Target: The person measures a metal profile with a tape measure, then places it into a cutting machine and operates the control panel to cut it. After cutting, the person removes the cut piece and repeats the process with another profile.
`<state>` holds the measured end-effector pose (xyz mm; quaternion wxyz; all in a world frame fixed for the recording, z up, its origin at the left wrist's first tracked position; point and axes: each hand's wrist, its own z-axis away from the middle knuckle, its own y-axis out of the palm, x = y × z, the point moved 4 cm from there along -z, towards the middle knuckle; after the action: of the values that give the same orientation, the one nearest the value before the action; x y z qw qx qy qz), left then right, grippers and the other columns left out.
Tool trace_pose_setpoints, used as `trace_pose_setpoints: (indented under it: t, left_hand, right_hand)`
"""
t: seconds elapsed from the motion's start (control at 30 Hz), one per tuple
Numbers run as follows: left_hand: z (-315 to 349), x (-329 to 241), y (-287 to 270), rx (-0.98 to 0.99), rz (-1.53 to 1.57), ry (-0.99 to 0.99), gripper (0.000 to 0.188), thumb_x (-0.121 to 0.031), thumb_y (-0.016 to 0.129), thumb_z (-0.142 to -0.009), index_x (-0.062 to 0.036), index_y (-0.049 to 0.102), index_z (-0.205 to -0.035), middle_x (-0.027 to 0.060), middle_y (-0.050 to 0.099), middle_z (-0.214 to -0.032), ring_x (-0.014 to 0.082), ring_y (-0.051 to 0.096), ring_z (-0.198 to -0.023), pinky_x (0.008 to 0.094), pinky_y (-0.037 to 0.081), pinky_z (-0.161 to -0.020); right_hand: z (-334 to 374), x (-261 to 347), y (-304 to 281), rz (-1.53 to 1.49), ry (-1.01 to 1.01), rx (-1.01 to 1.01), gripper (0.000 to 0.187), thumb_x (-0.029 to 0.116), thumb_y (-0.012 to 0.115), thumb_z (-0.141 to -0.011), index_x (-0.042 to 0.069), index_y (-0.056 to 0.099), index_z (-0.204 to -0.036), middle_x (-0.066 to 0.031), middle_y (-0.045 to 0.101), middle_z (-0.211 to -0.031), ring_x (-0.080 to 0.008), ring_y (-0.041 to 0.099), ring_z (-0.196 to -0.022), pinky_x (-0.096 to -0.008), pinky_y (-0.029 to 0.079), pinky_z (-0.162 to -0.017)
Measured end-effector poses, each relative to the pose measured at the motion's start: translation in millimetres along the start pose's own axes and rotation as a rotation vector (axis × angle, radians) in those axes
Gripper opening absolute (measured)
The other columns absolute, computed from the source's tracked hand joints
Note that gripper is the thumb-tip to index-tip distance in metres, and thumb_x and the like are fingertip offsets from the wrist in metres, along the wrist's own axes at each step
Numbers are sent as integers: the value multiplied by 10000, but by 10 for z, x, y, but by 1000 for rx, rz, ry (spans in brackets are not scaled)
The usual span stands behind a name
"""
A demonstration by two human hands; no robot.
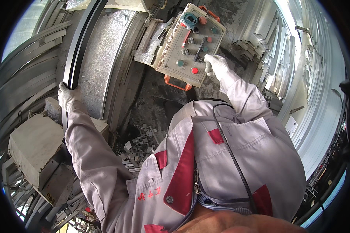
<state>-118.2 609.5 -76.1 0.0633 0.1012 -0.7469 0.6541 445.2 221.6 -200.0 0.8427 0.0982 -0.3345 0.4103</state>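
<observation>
My left hand (69, 94), in a white glove, is wrapped round a long dark metal profile (79, 48) with a black stripe along it. The profile lies lengthwise over the pale machine bed (101, 50). At the right edge of a beige control box (175, 48) is my gloved right hand (217, 65), fingers curled and pinched close to a small knob. What is between those fingertips, if anything, is hidden. The box face carries a red button (194, 70), a green button (180, 63), several knobs and a thin black stick-like tool (200, 47). A teal round-faced device (189, 20) rests at its far end.
Orange handles (177, 83) stick out from the box. Cut metal offcuts (142, 141) litter the floor near my left arm. A beige machine housing (35, 145) stands at the left. Long metal profiles are stacked at the right (319, 85) and far left (27, 62).
</observation>
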Motion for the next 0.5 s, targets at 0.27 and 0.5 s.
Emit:
trace_pose_setpoints:
  t: [0.27, 0.5]
  left_hand:
    - [-12, 12, 31, 7, -3, 0, 880, -611, 836, -839, -214, 615, -1593, 153, 737, -1396, 389, 742, -1280, 537, 601, -1092]
    - [-7, -40, -63, 95, 1, -55, 956, -551, 944, -771, -252, 583, -1604, 144, 724, -1400, 376, 736, -1286, 522, 610, -1088]
  right_hand:
    - [116, 69, 112, 137, 37, 103, 362, 495, 771, -1044, 153, 746, -930, 60, 680, -738, -88, 624, -560, -283, 496, -512]
    - [-15, 124, 188, 343, -57, 57, 267, 315, 817, -1036, 92, 722, -924, 7, 673, -752, -112, 636, -572, -312, 500, -485]
